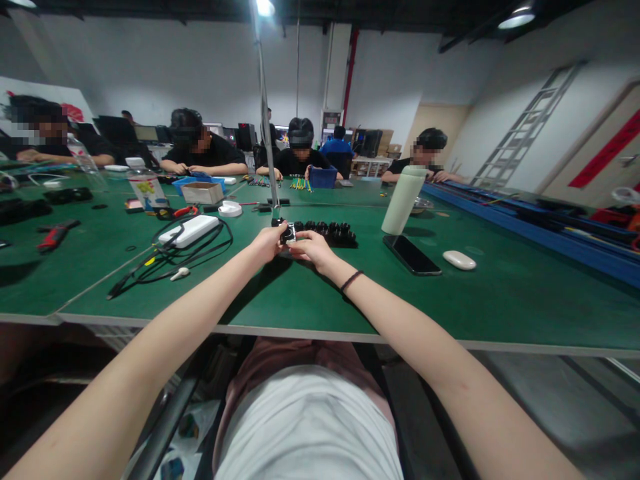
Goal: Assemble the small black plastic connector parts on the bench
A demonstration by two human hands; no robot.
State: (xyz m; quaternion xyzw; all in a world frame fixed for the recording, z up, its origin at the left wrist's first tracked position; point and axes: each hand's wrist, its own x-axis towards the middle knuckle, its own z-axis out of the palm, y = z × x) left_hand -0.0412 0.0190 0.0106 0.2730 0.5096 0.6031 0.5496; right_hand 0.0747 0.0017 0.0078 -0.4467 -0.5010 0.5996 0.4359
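Observation:
Both my arms stretch out over the green table point(310, 300). My left hand point(269, 241) and my right hand point(312, 249) meet at a small black and silver part point(289, 233), and both pinch it with closed fingers. A black band sits on my right wrist. Just behind the part lies a row of several small black parts point(330, 233) on the table.
A white power bank point(189, 230) with black cables lies to the left, a white earbud point(179, 273) beside them. A pale green bottle point(403, 199), a black phone point(411, 254) and a white case point(459, 260) lie to the right. A lamp pole point(267, 127) stands behind. Several people work at the far tables.

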